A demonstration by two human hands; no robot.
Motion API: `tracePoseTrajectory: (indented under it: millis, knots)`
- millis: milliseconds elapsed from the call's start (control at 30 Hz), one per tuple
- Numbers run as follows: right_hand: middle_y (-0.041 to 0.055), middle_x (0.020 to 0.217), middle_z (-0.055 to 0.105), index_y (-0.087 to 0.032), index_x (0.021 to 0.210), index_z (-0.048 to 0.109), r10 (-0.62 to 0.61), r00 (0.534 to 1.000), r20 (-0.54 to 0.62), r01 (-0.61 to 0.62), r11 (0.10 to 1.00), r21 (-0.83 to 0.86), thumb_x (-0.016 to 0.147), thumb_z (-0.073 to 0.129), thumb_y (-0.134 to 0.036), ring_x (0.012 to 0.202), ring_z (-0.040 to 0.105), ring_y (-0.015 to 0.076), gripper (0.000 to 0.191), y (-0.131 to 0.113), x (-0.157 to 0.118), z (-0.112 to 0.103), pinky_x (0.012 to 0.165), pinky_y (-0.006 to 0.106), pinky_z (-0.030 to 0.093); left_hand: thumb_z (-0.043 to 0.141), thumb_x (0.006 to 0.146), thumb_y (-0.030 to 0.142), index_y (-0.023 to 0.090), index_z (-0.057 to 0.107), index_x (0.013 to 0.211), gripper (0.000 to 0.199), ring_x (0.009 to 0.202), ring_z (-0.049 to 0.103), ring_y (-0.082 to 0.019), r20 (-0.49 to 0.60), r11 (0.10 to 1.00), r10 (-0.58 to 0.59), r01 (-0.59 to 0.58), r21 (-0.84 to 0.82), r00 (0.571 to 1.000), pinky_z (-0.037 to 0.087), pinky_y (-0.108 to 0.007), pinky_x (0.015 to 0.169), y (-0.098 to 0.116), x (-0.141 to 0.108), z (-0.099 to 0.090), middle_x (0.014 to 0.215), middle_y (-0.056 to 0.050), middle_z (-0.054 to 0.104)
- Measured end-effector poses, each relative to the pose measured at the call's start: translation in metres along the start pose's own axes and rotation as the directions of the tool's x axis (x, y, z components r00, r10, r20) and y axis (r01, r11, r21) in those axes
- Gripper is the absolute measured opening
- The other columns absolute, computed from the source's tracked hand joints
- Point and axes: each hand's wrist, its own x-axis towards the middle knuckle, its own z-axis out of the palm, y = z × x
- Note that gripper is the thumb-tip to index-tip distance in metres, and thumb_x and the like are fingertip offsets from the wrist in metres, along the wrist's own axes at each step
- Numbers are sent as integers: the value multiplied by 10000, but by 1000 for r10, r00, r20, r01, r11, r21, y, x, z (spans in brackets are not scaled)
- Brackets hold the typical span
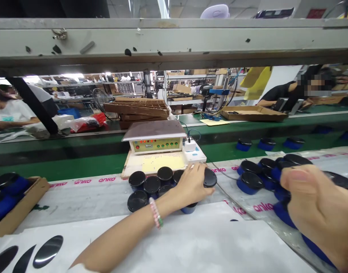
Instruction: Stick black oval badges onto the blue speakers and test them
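My left hand (192,184), with a beaded bracelet on its wrist, reaches across the white sheet. Its thumb and fingers close around a round blue case with a black top (210,177), which tilts slightly. Below and left of that hand stands a cluster of similar round cases (151,185), tops up. My right hand (319,204) is large and close to the camera at the right, thumb forward and fingers curled out of sight. Just behind it lies a pile of the same blue cases (249,182); whether one is in its grip is hidden.
Behind the cluster is a control box (157,140) with lit buttons, beside a white power strip (194,153). A grey cable (233,201) crosses the bench. Left stands a cardboard tray (23,206); black oval pieces (48,251) lie on white sheets. Cases sit on the green belt (219,142). Co-workers are beyond.
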Motion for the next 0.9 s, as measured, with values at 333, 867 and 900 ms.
tracePoseTrajectory:
  millis: [333,867,900]
  knots:
    - [-17,670,512,-237,885,375,-330,781,530,209,938,276,905,442,-394,511,507,166,172,-62,34,84,503,274,382,588,703,122,192,521,1267,573,1292,432,-313,-84,957,-290,285,-57,953,296,-498,1108,-102,-105,-119,1364,-123,513]
    - [58,900,592,-156,1156,490,-692,414,592,199,703,683,827,545,-285,763,555,195,357,-179,59,162,659,293,441,757,695,285,185,417,1310,710,1109,596,-243,-312,833,-479,312,-457,820,467,-401,961,-114,-160,-111,1266,-129,567]
    - [60,960,590,-162,1242,435,-703,434,564,177,680,712,863,518,-302,811,557,187,413,-184,62,158,695,288,444,760,690,275,184,428,1303,703,1103,603,-243,-295,828,-473,304,-471,830,469,-398,962,-107,-159,-116,1237,-122,594]
